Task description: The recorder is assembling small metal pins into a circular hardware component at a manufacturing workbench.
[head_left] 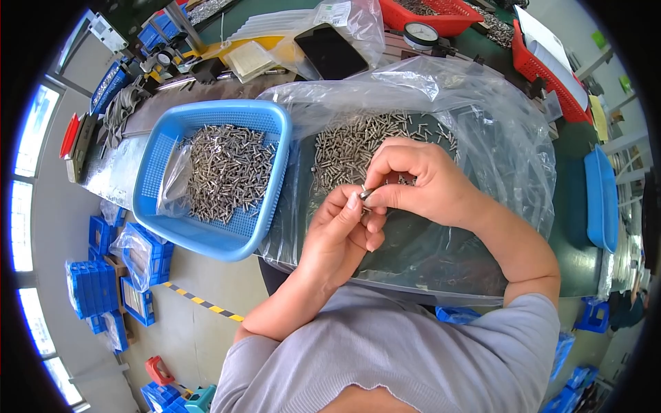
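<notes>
Close together over the near part of a clear plastic sheet [509,138], both of my hands have their fingers closed at one small metal pin [365,195]. My left hand [341,227] pinches it between thumb and fingers from below. From above, my right hand [427,182] grips it with thumb and forefinger; the fingertips hide most of it. Just beyond my hands, a loose pile of similar metal pins [348,148] lies on the plastic. To the left, a blue plastic basket [213,107] holds a heap of the same pins [231,172] and a crumpled clear bag [177,180].
Behind the sheet lie a black phone [332,51] and a round dial gauge [420,34]. Red baskets [551,76] stand at the back and far right. A blue tray [600,199] sits at the right edge. Stacked blue crates [93,288] occupy the floor at left.
</notes>
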`<state>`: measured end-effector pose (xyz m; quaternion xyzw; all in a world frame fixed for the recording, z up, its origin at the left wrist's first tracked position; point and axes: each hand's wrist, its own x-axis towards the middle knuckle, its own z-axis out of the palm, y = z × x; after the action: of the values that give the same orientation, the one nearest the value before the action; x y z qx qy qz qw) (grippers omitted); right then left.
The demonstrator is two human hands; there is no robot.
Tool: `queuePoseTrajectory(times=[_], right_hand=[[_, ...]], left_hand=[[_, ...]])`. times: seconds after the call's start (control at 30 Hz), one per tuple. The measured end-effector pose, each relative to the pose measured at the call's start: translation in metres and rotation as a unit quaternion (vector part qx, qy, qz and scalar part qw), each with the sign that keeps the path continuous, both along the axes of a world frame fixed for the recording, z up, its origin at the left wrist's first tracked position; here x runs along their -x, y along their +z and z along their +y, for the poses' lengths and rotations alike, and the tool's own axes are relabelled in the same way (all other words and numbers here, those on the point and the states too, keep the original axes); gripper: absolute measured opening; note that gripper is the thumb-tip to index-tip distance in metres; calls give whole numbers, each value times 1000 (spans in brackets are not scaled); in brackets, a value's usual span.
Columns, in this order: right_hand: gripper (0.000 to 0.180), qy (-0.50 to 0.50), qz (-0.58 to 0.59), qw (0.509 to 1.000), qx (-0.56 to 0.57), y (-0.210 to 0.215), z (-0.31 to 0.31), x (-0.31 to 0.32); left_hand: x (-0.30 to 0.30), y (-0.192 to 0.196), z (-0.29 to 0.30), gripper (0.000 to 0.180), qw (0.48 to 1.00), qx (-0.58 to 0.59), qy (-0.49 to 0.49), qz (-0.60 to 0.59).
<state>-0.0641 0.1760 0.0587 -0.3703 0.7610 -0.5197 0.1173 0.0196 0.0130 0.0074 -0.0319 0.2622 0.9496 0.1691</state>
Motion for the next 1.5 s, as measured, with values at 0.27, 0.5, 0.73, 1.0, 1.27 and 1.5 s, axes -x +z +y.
queuePoseTrajectory(times=[0.27,0.5,0.73,1.0,1.27,1.5], right_hand=[[10,-45,-56,996,-50,3,6,13],[14,-47,229,954,-189,-18,9,15],[15,-25,306,930,-203,-20,2,11],[6,-58,25,992,-107,7,4,7],[4,-6,21,999,-26,13,5,5],[4,20,-230,973,18,10,4,1]], left_hand=[[1,-4,-5,15,999,-39,20,7],[1,-5,-4,21,998,-50,25,16],[1,-6,-6,15,998,-66,13,13],[1,-7,-6,15,997,-69,11,17],[2,-4,-5,15,998,-60,4,17],[2,-3,-4,18,999,-39,3,18]])
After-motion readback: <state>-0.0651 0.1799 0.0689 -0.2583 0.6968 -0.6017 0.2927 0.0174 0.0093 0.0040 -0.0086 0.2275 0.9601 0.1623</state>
